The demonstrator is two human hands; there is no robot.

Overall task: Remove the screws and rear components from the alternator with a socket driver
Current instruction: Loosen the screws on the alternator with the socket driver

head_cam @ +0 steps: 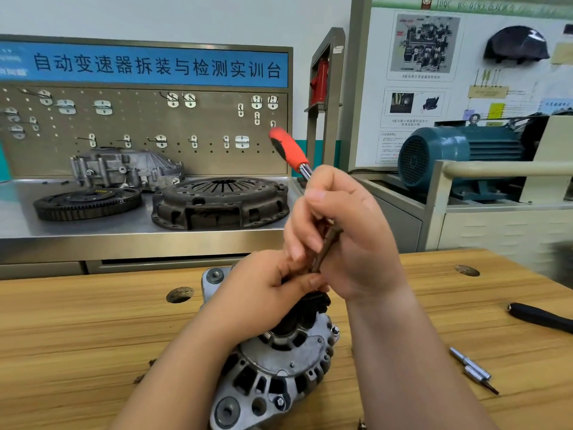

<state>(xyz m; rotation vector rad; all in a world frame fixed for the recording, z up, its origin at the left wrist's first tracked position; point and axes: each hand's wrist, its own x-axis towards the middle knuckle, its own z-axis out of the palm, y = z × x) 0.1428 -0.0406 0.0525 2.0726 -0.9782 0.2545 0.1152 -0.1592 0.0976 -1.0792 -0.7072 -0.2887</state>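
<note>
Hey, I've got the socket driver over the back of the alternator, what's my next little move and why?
Probably steady the tip with your left hand and seat it squarely before turning. Your right hand grips the socket driver by its shaft, the tool leans, and the left hand pinches its lower end above the alternator, hiding whether it sits on a screw.

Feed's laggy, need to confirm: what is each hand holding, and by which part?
The right hand grips the socket driver by its shaft, below the red handle. The left hand pinches the shaft's lower end, just over the alternator.
</note>
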